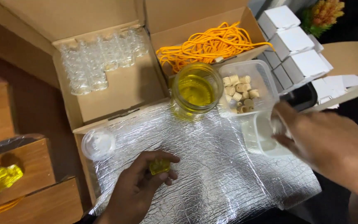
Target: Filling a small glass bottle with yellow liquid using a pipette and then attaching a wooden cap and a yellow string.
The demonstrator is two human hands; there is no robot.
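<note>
A small yellow vial point(159, 166) sits low on the foil mat point(212, 166), clamped in the left hand point(139, 186), whose fingers hide most of it. The right hand point(311, 137), blurred, reaches over a clear tub point(262, 143); whether it grips anything I cannot tell. Behind stand an oil jar point(196, 89) and a tub of corks point(241, 93).

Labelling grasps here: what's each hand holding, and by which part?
Left hand pinches a small yellow bottle around its body. Right hand is blurred over the empty clear tub; whether it holds anything cannot be told.
</note>
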